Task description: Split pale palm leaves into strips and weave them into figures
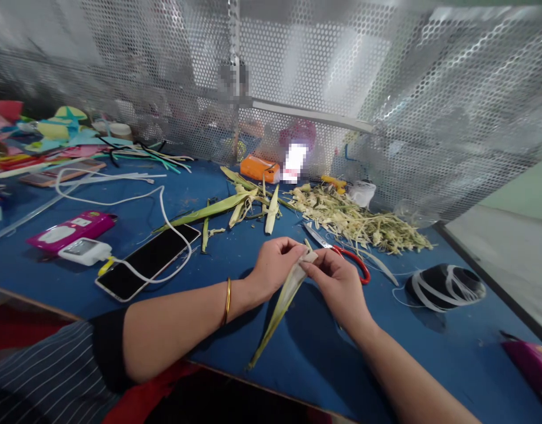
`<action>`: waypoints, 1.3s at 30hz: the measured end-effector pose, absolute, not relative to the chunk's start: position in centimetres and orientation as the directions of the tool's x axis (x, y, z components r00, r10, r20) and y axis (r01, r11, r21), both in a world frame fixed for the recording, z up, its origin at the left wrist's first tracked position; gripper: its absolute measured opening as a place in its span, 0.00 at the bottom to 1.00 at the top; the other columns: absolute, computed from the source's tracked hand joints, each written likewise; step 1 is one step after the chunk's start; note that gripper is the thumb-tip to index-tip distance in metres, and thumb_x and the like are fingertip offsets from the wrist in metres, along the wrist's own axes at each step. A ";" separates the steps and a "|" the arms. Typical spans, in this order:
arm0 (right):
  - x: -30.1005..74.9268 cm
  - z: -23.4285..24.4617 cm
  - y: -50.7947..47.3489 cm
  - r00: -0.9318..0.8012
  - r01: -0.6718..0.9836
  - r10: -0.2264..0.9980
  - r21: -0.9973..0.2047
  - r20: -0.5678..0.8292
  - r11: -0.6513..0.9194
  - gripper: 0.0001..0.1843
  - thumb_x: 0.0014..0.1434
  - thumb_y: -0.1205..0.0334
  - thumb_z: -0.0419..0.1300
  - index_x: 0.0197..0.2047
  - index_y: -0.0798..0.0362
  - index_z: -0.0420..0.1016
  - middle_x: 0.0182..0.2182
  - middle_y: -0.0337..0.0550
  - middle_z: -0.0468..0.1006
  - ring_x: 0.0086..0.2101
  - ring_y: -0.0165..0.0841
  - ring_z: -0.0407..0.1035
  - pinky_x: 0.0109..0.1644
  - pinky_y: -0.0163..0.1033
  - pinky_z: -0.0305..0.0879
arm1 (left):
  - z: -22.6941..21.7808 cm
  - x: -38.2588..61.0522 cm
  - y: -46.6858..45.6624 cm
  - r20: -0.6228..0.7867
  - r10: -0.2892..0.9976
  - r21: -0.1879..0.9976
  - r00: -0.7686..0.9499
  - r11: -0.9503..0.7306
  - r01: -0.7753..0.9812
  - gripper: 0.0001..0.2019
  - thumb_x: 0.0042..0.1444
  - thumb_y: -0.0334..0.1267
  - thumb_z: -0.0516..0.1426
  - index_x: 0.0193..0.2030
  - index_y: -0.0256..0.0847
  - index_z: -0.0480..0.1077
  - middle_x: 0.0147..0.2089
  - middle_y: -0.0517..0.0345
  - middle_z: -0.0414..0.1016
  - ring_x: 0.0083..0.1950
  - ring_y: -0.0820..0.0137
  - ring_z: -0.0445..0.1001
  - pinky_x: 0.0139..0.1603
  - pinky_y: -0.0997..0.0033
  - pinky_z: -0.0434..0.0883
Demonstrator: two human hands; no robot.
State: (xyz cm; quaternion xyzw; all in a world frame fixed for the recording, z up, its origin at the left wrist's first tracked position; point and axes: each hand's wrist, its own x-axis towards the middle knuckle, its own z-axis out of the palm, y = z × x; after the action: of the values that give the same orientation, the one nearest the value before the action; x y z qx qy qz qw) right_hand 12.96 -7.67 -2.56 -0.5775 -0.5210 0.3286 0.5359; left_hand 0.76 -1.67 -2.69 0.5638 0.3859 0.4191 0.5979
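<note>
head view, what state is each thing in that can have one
left hand, closed on the leaf
right hand, closed on the leaf
leaf, pinched, lower end hanging free
scissors, lying down, open or shut unclear
dark phone, flat, screen dark
cable, looped loosely over the dark phone
scraps, loosely heaped
bright screen, lit, blurred

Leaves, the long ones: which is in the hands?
The pale leaf pinched by the left hand and right hand, its tip toward the near edge of the table; the other leaves lie beyond, untouched.
</note>
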 end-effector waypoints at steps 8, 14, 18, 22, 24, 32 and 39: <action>13.6 -2.7 -7.3 0.368 0.245 0.903 -0.960 0.221 0.135 0.09 0.54 0.56 0.64 0.29 0.51 0.72 0.23 0.36 0.72 0.25 0.31 0.65 0.30 0.36 0.62 | -2.4 0.8 -2.3 -0.055 0.895 0.998 0.443 0.065 -0.008 0.10 0.52 0.43 0.58 0.27 0.38 0.70 0.23 0.64 0.65 0.24 0.76 0.59 0.26 0.74 0.59; 13.4 -2.4 -8.1 0.258 0.668 0.805 -0.701 0.535 0.252 0.06 0.60 0.60 0.58 0.32 0.49 0.71 0.26 0.38 0.74 0.28 0.32 0.67 0.34 0.37 0.62 | -2.7 0.8 -2.1 -0.015 0.909 1.000 0.417 0.012 0.009 0.10 0.52 0.42 0.57 0.27 0.38 0.68 0.25 0.63 0.66 0.27 0.75 0.61 0.29 0.74 0.60; 13.2 -2.1 -8.6 0.180 0.703 0.778 -0.631 0.602 0.326 0.04 0.60 0.62 0.58 0.32 0.48 0.71 0.28 0.39 0.75 0.31 0.33 0.69 0.38 0.38 0.64 | -2.9 0.7 -1.8 0.005 0.921 0.999 0.389 -0.017 0.027 0.10 0.52 0.42 0.57 0.27 0.38 0.68 0.25 0.63 0.66 0.27 0.74 0.61 0.28 0.74 0.60; 13.1 -2.2 -8.0 0.248 0.413 0.900 -0.880 0.358 0.236 0.06 0.56 0.58 0.63 0.34 0.50 0.72 0.27 0.39 0.73 0.29 0.32 0.67 0.34 0.37 0.64 | -3.2 0.6 -1.4 0.073 0.935 0.994 0.346 -0.097 0.051 0.08 0.53 0.38 0.54 0.27 0.39 0.68 0.25 0.63 0.66 0.28 0.74 0.62 0.29 0.75 0.60; 13.0 -2.3 -7.7 0.239 0.270 0.949 -0.953 0.207 0.140 0.09 0.53 0.56 0.65 0.31 0.51 0.72 0.25 0.38 0.73 0.27 0.32 0.66 0.32 0.37 0.64 | -3.3 0.6 -1.2 0.108 0.938 0.986 0.328 -0.143 0.085 0.07 0.53 0.37 0.53 0.26 0.39 0.68 0.25 0.63 0.67 0.29 0.74 0.64 0.30 0.75 0.61; 13.0 -2.5 -7.3 0.292 0.157 0.945 -0.982 0.147 0.104 0.13 0.52 0.54 0.64 0.27 0.53 0.70 0.22 0.36 0.70 0.25 0.29 0.63 0.30 0.35 0.61 | -3.2 0.7 -1.8 0.052 0.924 0.993 0.378 -0.087 0.077 0.10 0.54 0.42 0.55 0.28 0.38 0.69 0.25 0.62 0.68 0.27 0.74 0.64 0.29 0.74 0.62; 13.2 -2.8 -8.0 0.241 0.605 0.829 -0.747 0.504 0.278 0.09 0.60 0.62 0.58 0.29 0.51 0.65 0.23 0.35 0.67 0.24 0.28 0.61 0.29 0.34 0.59 | -3.4 0.8 -1.9 0.046 0.924 0.995 0.381 -0.077 0.066 0.12 0.54 0.43 0.56 0.25 0.38 0.66 0.23 0.64 0.64 0.25 0.75 0.59 0.26 0.76 0.58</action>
State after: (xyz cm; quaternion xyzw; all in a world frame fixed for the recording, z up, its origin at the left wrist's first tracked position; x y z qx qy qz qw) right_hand 13.23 -7.97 -2.82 -0.5913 -0.6064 0.1079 0.5207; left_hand 0.84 -1.91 -3.39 0.6221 0.3976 0.3893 0.5507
